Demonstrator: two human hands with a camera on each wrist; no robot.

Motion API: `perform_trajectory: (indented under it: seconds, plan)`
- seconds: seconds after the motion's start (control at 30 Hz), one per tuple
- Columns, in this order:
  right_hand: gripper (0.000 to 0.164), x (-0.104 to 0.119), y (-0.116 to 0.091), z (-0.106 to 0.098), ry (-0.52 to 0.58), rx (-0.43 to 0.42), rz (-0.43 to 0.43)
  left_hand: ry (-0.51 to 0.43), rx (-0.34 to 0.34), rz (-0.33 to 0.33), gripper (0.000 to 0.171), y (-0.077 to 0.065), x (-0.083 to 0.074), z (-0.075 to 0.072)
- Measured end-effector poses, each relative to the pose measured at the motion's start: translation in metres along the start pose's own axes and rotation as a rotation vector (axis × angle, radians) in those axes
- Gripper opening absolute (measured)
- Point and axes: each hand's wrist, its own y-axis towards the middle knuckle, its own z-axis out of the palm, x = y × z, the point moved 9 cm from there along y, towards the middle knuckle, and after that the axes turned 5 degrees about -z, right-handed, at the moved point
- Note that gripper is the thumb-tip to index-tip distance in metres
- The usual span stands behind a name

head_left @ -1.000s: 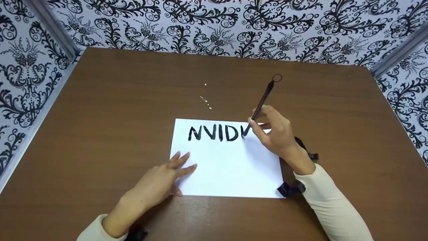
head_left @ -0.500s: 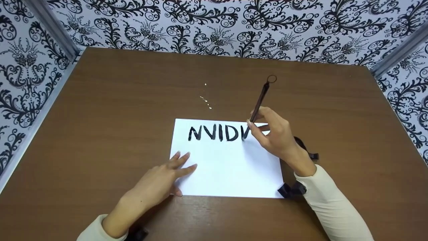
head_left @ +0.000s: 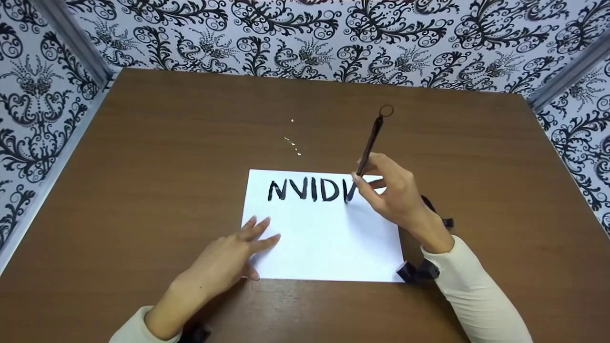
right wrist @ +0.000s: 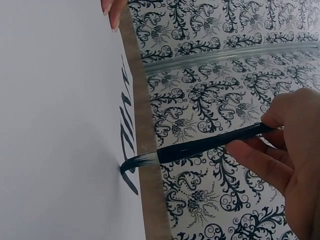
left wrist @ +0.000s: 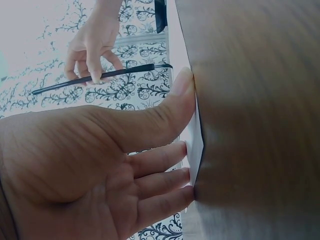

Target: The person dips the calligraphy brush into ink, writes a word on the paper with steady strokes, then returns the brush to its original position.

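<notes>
At the near left, a pale sleeve (head_left: 143, 326) leads to the left hand (head_left: 228, 259), whose fingers lie spread and nearly straight on the near left part of a white sheet of paper (head_left: 324, 243), with the thumb at its near edge; this hand grips nothing. On the near right, another pale sleeve (head_left: 476, 286) reaches in, with a black device (head_left: 418, 271) by its cuff, which overlaps the near right corner of the sheet as the head view shows it. The paper lies flat toward the near middle of a brown wooden table (head_left: 143, 190). Above its right part, the right hand (head_left: 395, 195) pinches a dark brush (head_left: 371, 143) between thumb and fingers. The brush tilts, its looped end up and to the far right; in the right wrist view its bristles (right wrist: 140, 161) bend against the paper at the end of a black stroke. Along the far part of the sheet runs black lettering (head_left: 314, 189), reading NVID, then a stroke partly covered by the brush. Farther off are small pale specks (head_left: 292, 143) on the wood, and beyond the table's far edge stands black-and-white scrollwork wallpaper (head_left: 305, 55).
</notes>
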Motion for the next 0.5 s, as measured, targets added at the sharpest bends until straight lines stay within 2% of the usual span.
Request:
perform_trajectory:
  seconds: [0.3,0.5]
  plan:
    - [0.029,0.001,0.005,-0.027,-0.028,-0.075,0.011,0.011,0.007,0.002,0.072,0.001,0.0,0.0]
    - [0.032,-0.012,0.003,-0.033,-0.034,-0.115,0.019,0.01,0.019,-0.014,0.073,0.0,0.001,0.001]
